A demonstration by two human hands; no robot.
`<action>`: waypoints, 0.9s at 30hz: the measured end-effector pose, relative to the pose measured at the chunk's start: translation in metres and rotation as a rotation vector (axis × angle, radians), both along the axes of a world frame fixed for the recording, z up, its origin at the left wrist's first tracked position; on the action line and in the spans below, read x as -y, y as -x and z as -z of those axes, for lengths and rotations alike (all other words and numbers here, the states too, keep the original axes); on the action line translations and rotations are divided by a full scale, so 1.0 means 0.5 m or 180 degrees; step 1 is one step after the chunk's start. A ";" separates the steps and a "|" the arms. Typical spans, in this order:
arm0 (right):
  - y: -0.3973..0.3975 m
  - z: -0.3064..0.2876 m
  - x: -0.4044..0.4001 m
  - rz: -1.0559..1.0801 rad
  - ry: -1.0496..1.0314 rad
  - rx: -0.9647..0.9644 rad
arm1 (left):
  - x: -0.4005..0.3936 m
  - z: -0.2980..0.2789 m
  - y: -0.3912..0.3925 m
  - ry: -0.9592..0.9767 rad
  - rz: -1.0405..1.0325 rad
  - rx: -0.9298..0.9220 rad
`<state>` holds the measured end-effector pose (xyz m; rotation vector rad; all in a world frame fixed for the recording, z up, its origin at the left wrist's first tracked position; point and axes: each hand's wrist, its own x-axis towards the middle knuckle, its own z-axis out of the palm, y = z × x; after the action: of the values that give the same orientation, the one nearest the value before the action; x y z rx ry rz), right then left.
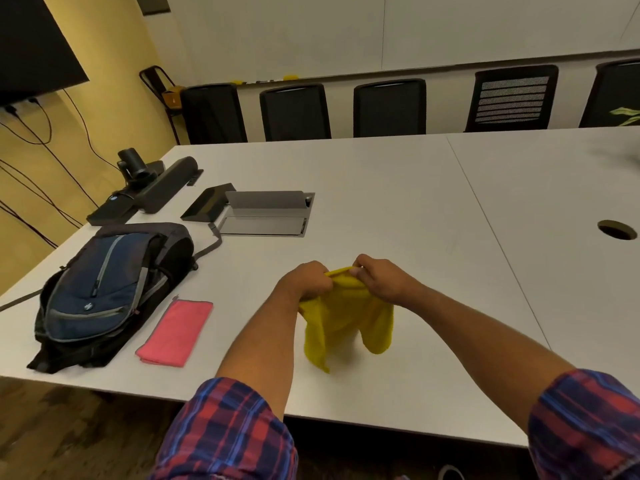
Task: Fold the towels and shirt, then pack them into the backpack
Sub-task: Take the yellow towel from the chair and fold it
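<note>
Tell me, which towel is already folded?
The pink towel, lying flat beside the backpack. The yellow towel hangs bunched from both hands.

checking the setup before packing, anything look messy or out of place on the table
Nothing looks spilled or damaged. The pink towel lies folded flat beside the backpack. The yellow towel hangs bunched from both hands, mid-fold. A floor box lid in the table stands open.
</note>
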<state>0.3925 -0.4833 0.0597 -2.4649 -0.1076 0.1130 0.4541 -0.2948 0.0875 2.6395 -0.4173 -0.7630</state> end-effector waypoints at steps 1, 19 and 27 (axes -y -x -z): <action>0.002 0.002 0.007 -0.0006 0.0080 0.0008 | -0.004 -0.003 -0.003 -0.0029 0.0050 -0.0002; 0.041 0.065 0.171 0.0251 0.0963 -0.1125 | -0.111 0.015 -0.020 0.0514 -0.0147 -0.0126; 0.069 0.096 0.206 0.0623 0.0117 -0.1000 | -0.154 0.053 0.003 0.0871 -0.0686 -0.0110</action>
<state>0.3581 -0.5861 0.0117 -2.4456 0.2725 0.4168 0.4524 -0.2176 0.0608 2.3639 -0.2058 -0.6325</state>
